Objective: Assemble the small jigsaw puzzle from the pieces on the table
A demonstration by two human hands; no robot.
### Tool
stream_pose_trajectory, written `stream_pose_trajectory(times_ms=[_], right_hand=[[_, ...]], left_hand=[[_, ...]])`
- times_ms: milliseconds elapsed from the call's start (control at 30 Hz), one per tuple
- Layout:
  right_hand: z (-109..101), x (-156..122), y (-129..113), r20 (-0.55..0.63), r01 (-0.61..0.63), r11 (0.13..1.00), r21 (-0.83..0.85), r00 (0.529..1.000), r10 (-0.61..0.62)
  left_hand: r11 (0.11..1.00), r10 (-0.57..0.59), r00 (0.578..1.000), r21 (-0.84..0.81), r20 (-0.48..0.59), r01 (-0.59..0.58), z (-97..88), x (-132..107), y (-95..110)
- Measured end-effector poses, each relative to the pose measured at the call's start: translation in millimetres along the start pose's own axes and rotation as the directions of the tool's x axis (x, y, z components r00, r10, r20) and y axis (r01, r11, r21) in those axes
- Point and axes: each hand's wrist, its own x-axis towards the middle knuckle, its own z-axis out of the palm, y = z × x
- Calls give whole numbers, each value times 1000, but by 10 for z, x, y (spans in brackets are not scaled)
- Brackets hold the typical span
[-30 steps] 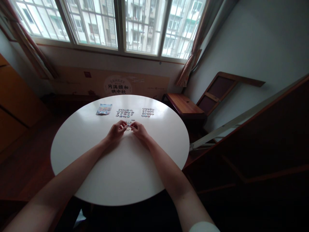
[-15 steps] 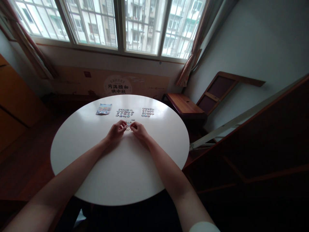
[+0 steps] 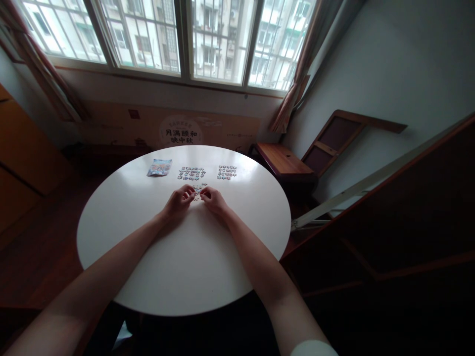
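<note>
Both my hands rest on the round white table (image 3: 185, 267), close together near its middle. My left hand (image 3: 180, 200) has its fingers curled in a pinch at a small cluster of jigsaw pieces (image 3: 199, 188). My right hand (image 3: 214, 200) is curled the same way, its fingertips pinching at that cluster from the right. Which piece each hand grips is too small to see. Beyond the hands lie two laid-out groups of puzzle pieces, the left group (image 3: 192, 173) and the right group (image 3: 226, 172).
A small colourful picture card (image 3: 159, 167) lies at the table's far left. A wooden chair (image 3: 297, 158) stands to the right of the table, a cardboard box with printed characters (image 3: 178, 132) sits under the window, and a dark wooden frame (image 3: 408, 207) leans at the right.
My hands have barely moved; the fingertips have shifted slightly at the puzzle cluster.
</note>
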Motion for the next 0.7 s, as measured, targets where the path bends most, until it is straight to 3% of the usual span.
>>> stream_pose_trajectory(times_ms=[700], right_hand=[[25,19,58,1,-27,999,36,1000,27]], left_hand=[[1000,15,1000,7,23,-15,13,8,-54]])
